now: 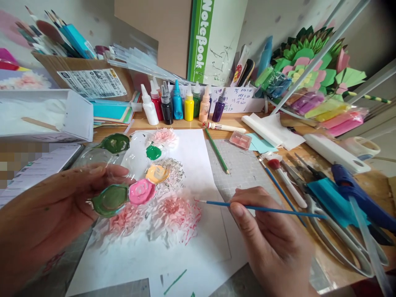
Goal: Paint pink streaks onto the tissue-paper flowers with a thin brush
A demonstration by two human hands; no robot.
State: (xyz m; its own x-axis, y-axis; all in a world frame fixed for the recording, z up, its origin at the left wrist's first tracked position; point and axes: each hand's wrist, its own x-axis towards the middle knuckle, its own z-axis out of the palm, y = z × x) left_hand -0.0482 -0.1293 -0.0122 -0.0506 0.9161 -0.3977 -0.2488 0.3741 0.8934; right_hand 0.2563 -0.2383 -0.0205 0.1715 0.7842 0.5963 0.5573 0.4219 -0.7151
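Right fingers [239,210] tight around slim blue brush [219,203], left fingers [91,172] around clear palette [98,156] of green, orange and pink paint [142,192].

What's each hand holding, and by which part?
Left hand: clear paint palette, by its edge. Right hand: blue paintbrush, by the handle, nearer the bristle end.

Soft light; edges stretched; top-right corner dark.

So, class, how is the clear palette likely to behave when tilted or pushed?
The clear palette in the left hand is probably light: its see-through walls look thin. Its smooth shine suggests slipperiness. Tilting might make the glossy pink paint run from its open well.
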